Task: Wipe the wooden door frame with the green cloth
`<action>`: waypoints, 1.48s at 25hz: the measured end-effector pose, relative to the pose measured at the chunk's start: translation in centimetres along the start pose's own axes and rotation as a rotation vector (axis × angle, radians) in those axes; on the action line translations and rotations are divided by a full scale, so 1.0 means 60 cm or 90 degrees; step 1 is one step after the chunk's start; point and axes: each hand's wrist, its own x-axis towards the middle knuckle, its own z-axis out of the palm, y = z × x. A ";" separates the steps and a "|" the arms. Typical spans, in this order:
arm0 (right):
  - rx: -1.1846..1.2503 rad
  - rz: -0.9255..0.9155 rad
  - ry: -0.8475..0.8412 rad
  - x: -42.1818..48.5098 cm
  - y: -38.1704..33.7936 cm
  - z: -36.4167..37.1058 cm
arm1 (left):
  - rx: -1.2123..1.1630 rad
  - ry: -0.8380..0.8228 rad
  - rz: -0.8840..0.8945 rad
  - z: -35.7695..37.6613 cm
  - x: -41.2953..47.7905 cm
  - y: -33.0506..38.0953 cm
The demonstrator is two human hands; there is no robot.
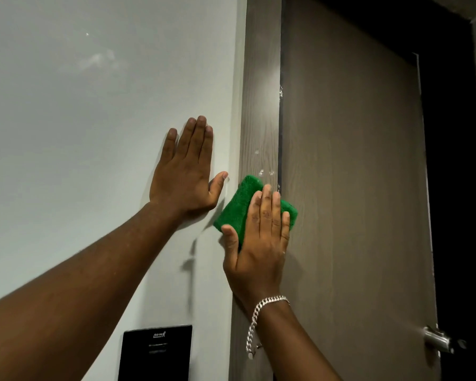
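A grey-brown wooden door frame (260,105) runs upright between the white wall and the door. Small white specks sit on it just above the folded green cloth (238,206). My right hand (259,243) lies flat on the cloth and presses it against the frame, fingers pointing up, a silver chain on the wrist. My left hand (186,171) rests flat and open on the wall, just left of the frame, thumb near the cloth's upper corner.
The white wall (94,119) fills the left side. A black panel (155,353) is mounted low on it. The brown door (355,188) stands ajar on the right, with a metal handle (437,340) near its lower edge and darkness beyond.
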 end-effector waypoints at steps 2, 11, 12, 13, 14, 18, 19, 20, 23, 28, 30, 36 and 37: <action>-0.008 -0.018 0.007 -0.015 0.019 0.001 | -0.002 0.006 -0.004 0.001 -0.002 0.000; -0.022 -0.059 0.008 -0.002 0.037 0.001 | 0.004 0.021 -0.011 0.007 0.000 -0.001; -0.020 -0.025 0.028 0.012 0.031 0.003 | 0.005 0.018 -0.006 0.006 0.000 -0.001; -0.017 0.003 0.036 0.023 0.022 0.003 | 0.006 0.015 -0.003 0.007 0.000 0.000; -0.014 0.008 0.036 0.026 0.017 0.005 | 0.007 0.016 -0.002 0.008 -0.001 0.000; 0.010 0.053 0.024 0.018 0.025 0.000 | 0.008 0.020 -0.007 0.007 -0.001 0.001; 0.026 0.086 0.028 0.030 0.023 -0.001 | 0.007 0.019 -0.007 0.007 0.000 0.001; 0.036 0.101 0.027 0.039 0.016 -0.002 | 0.006 0.020 -0.007 0.008 -0.001 0.001; -0.009 -0.005 0.006 0.020 0.012 -0.001 | 0.000 0.031 -0.017 0.009 -0.002 0.000; -0.005 0.022 0.040 0.056 0.018 0.005 | -0.001 0.045 -0.055 0.012 0.001 0.000; -0.008 -0.043 0.025 0.049 0.024 0.003 | -0.002 0.038 -0.051 0.014 0.000 -0.001; 0.015 0.041 0.029 0.102 0.000 0.000 | -0.019 0.061 -0.131 0.003 0.038 0.003; 0.005 0.005 0.029 0.097 -0.002 0.001 | -0.022 0.060 -0.145 0.001 0.043 0.003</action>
